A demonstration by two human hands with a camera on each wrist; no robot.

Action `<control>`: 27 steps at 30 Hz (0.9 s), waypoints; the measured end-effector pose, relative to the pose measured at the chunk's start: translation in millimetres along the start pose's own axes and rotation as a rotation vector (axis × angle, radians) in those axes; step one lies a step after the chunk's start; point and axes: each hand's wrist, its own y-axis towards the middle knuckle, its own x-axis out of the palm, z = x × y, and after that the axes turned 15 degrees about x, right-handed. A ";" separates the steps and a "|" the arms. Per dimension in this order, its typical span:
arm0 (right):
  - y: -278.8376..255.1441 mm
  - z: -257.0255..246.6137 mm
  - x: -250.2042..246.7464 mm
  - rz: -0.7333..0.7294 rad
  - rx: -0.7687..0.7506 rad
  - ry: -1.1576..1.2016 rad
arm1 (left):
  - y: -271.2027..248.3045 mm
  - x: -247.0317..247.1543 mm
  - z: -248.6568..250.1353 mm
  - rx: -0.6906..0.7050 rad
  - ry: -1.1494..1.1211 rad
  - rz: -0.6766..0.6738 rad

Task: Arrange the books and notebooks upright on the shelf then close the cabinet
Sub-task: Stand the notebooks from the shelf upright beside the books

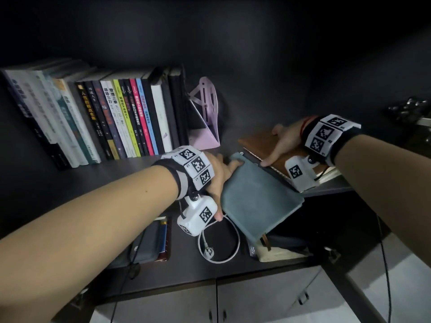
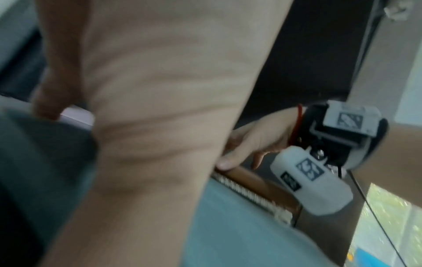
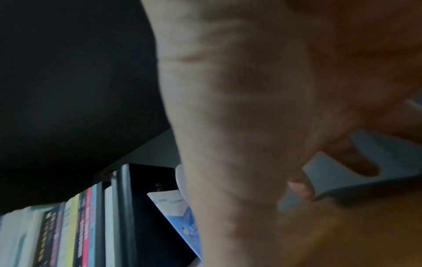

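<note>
My left hand (image 1: pixel 227 190) grips the left edge of a grey-blue notebook (image 1: pixel 258 197), fingers over its top and thumb underneath. The notebook is tilted and juts out past the shelf's front edge. My right hand (image 1: pixel 279 145) spans a brown notebook (image 1: pixel 256 141) lying flat on the shelf, thumb on its near edge and fingers on the cover. The left wrist view shows that thumb on the brown notebook (image 2: pixel 262 182), beside the grey-blue notebook (image 2: pixel 239 225). A row of upright books (image 1: pixel 116 117) fills the shelf's left side.
A lilac bookend (image 1: pixel 205 113) stands against the right end of the row. On the lower shelf lie a coiled white cable (image 1: pixel 219 241), a dark pouch (image 1: pixel 149 243) and another book (image 1: pixel 279 252). Grey cabinet doors (image 1: pixel 256 299) are below.
</note>
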 end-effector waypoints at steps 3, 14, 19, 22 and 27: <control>2.1 12.4 9.2 -0.039 0.021 0.084 | 0.5 7.7 7.6 0.164 -0.001 0.208; -15.4 11.2 3.2 -0.070 -0.123 0.028 | -40.9 6.9 -27.2 0.329 -0.160 0.837; -10.9 16.1 4.9 -0.104 -0.228 0.191 | -66.3 -6.0 -60.6 0.208 -0.270 1.127; -15.3 15.6 6.3 -0.173 -0.230 0.184 | -71.6 -7.7 -77.0 0.029 -0.403 1.167; -33.8 -4.5 28.8 0.124 -0.165 -0.214 | -63.2 0.7 -87.4 -0.181 -0.549 1.160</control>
